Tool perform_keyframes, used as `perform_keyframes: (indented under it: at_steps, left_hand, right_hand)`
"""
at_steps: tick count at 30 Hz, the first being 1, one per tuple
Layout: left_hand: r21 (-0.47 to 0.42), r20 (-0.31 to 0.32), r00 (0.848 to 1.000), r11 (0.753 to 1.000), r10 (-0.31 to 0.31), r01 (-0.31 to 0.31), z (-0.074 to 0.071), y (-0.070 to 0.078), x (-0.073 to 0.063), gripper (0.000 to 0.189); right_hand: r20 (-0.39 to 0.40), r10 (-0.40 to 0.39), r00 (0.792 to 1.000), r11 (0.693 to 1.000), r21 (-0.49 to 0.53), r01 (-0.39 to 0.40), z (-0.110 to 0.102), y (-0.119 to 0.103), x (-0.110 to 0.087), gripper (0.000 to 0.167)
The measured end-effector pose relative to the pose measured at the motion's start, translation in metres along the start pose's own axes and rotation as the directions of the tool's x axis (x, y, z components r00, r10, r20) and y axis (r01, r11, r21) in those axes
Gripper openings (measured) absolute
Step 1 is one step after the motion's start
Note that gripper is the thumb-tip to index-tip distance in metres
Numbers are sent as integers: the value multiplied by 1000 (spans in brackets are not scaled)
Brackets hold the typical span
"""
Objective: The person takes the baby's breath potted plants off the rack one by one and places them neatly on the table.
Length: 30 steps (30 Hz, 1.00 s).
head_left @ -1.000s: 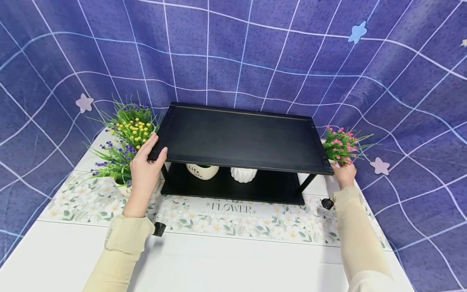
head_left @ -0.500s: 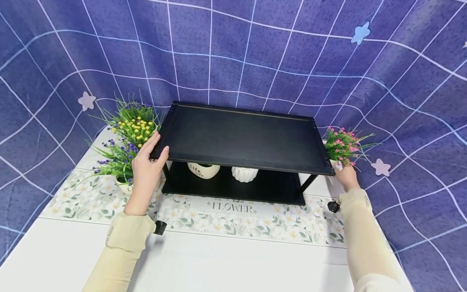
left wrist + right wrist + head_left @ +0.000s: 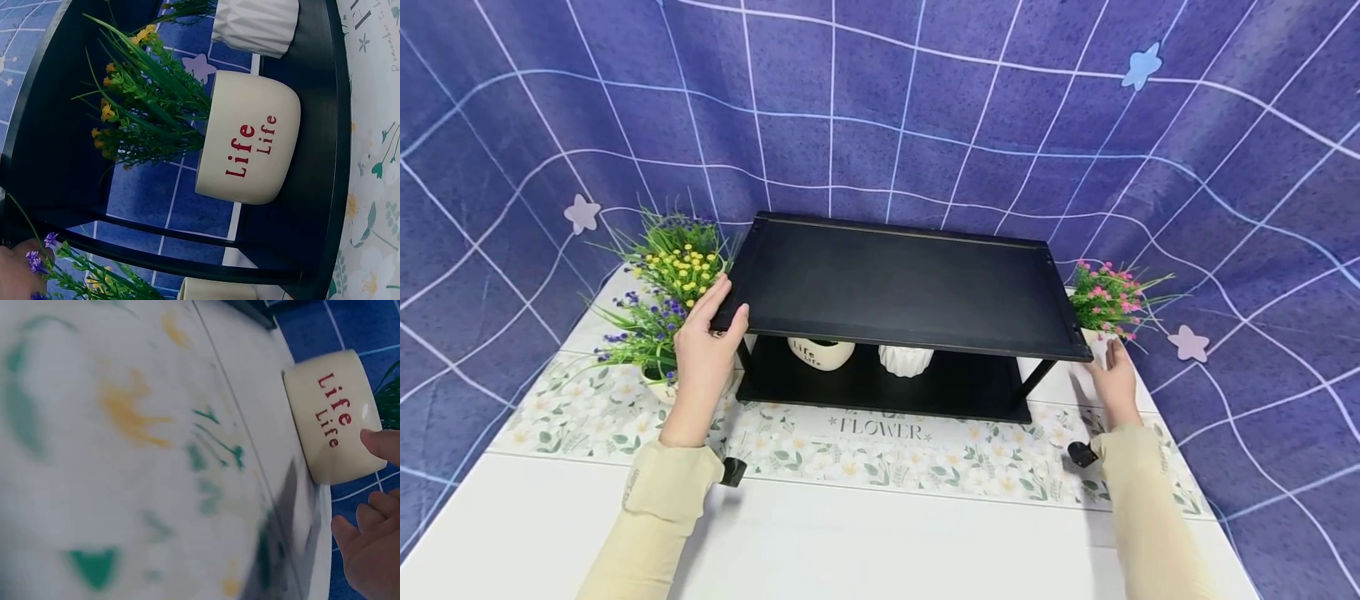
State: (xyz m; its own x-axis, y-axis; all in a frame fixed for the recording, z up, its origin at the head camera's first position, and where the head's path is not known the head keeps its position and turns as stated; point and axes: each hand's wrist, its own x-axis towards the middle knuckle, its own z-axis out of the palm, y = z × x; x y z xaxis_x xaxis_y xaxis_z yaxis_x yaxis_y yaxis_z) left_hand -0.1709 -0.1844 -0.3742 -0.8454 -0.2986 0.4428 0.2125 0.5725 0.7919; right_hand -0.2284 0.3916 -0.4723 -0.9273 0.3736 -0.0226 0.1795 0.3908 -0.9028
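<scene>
A black two-tier shelf point(image 3: 895, 283) stands on the table. My left hand point(image 3: 703, 350) holds its top board at the front left corner, thumb on the front edge, fingers along the side. On the lower tier sit a cream pot point(image 3: 253, 137) lettered "Life Life" with yellow flowers, and a white ribbed pot point(image 3: 259, 25). Right of the shelf stands a potted plant with pink flowers point(image 3: 1105, 300); its cream pot point(image 3: 331, 419) also reads "Life Life". My right hand point(image 3: 1114, 379) is beside that pot with loose fingers, its thumb overlapping the pot in the right wrist view.
Left of the shelf, potted plants with yellow flowers point(image 3: 681, 271) and purple flowers point(image 3: 651, 333) crowd against my left hand. A floral strip point(image 3: 880, 454) lettered "FLOWER" lies along the white table point(image 3: 887, 542). A purple gridded curtain point(image 3: 880, 108) hangs behind and at both sides.
My right hand has let go of the pink-flowered plant's pot and drawn back slightly toward me. The left hand keeps its place on the shelf corner.
</scene>
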Motion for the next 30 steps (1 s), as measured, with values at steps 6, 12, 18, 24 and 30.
perform_keyframes:
  at_steps: [6,12,18,24,30]
  left_hand:
    - [8,-10,1000,1000,5,-5,1,-1,1,48]
    - [0,-9,1000,1000,-4,4,2,0,0,48]
    - [-2,-7,1000,1000,-16,16,2,-1,-1,49]
    - [-8,-15,1000,1000,-11,11,3,-1,-1,48]
    - [-16,-18,1000,1000,-3,3,3,-2,-1,48]
  right_hand:
    - [-42,53,998,980,196,-44,3,-2,-20,78]
    - [-60,69,996,915,402,-39,1,-15,-40,77]
    - [-41,62,997,871,490,-34,0,-31,-63,74]
    - [-30,45,999,886,464,-26,6,-39,-89,70]
    - [-16,42,999,892,450,-30,15,-41,-108,67]
